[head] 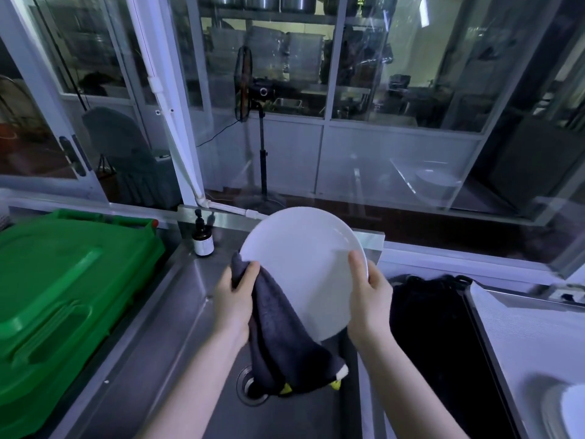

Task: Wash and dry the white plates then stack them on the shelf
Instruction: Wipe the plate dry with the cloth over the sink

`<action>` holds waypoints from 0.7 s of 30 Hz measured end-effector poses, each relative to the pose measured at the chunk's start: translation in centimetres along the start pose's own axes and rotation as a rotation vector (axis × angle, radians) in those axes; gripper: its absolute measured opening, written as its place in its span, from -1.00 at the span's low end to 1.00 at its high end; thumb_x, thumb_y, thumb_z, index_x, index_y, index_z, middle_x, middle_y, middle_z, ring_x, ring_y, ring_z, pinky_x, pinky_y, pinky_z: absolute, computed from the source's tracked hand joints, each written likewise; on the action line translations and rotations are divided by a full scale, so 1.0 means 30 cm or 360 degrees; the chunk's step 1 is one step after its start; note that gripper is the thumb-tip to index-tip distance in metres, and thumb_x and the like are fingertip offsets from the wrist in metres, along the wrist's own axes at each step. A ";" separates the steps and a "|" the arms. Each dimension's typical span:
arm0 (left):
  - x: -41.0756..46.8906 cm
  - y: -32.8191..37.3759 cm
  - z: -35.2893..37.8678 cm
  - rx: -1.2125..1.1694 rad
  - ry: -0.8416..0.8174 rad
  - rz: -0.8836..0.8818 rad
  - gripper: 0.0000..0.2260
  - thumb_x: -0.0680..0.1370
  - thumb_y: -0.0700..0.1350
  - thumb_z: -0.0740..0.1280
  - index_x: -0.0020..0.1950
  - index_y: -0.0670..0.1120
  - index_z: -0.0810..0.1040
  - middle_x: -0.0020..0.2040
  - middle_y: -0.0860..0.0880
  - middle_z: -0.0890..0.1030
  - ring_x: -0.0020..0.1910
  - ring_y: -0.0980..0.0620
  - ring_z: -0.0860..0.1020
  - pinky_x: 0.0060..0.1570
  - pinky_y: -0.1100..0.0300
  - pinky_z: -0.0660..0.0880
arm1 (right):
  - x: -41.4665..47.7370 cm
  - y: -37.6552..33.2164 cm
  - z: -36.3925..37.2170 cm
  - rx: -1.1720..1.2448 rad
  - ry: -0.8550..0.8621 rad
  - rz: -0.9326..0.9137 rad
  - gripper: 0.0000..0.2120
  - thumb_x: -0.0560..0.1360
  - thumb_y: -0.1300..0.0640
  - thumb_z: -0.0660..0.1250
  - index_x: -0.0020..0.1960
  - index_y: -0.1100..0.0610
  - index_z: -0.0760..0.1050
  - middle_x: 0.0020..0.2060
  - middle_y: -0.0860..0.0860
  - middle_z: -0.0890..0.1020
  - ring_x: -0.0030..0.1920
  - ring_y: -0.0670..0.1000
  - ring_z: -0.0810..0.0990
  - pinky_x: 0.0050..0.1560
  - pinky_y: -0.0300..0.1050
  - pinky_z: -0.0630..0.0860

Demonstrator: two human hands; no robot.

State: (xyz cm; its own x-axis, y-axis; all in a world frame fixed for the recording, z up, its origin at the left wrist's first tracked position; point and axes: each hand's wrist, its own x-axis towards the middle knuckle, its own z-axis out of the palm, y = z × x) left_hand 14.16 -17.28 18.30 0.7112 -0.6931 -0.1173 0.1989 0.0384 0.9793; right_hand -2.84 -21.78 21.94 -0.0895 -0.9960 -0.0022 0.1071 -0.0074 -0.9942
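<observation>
Head view, frame centre: right hand (368, 291) grips the plate (300, 267) rim, thumb on its face. Left hand (235, 296) clutches a dark cloth (281, 334) against the plate's left edge.

This is looking like the washing-up corner of a commercial kitchen. A deep stainless steel sink (142, 359) is filling the foreground, with a pump bottle (202, 240) standing at its back corner and a large green plastic lid (63, 296) lying beside it. A white plate (300, 264) is being wiped with a dark cloth (278, 327) over the basin. Behind the glass partition (411, 74), metal pots (269, 1) and steel containers (285, 55) are sitting on racks, and a pedestal fan (245, 80) is standing nearby.
</observation>
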 end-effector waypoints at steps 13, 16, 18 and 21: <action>0.046 0.229 0.022 0.0999 -0.0977 0.0877 -0.88 0.48 -0.02 0.47 -0.01 0.10 0.62 -0.13 0.13 0.67 -0.13 0.30 0.56 -0.07 0.43 0.40 | 0.138 -0.184 -0.013 -0.1229 -0.1056 -0.0882 -0.59 0.52 -0.10 0.41 -0.43 -0.02 0.41 -0.52 -0.13 0.35 -0.44 -0.09 0.27 -0.38 -0.24 0.25; 0.051 0.191 0.005 0.0693 -0.0564 0.0708 -0.94 0.50 -0.05 0.44 -0.05 0.05 0.62 -0.16 0.17 0.69 -0.13 0.34 0.59 -0.14 0.44 0.45 | 0.124 -0.159 -0.045 -0.0866 -0.0658 -0.0751 -0.51 0.56 -0.01 0.40 -0.49 -0.04 0.31 -0.54 -0.16 0.23 -0.45 -0.14 0.19 -0.39 -0.24 0.13; 0.026 0.146 0.016 0.0350 -0.0194 0.0485 -0.95 0.54 -0.05 0.41 -0.12 0.04 0.59 -0.25 0.21 0.67 -0.23 0.37 0.58 -0.26 0.49 0.42 | 0.094 -0.100 -0.036 -0.0389 -0.0268 -0.0431 -0.52 0.56 -0.03 0.39 -0.40 0.15 0.29 -0.44 -0.09 0.26 -0.37 -0.09 0.22 -0.30 -0.13 0.16; 0.001 0.080 0.030 0.0061 0.0015 0.0128 -0.93 0.56 -0.02 0.38 -0.08 0.00 0.61 -0.24 0.18 0.68 -0.20 0.30 0.62 -0.17 0.34 0.49 | 0.045 -0.014 -0.005 -0.0056 0.0087 -0.0116 -0.53 0.56 -0.05 0.35 -0.23 0.36 0.39 -0.37 0.03 0.34 -0.30 -0.03 0.31 -0.23 -0.09 0.25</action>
State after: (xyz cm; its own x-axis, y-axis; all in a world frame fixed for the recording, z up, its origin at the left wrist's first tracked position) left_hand 14.04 -17.86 20.81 0.7301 -0.6822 -0.0390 0.1147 0.0661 0.9912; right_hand -3.16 -23.10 22.35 -0.1495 -0.9866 0.0654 0.0635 -0.0756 -0.9951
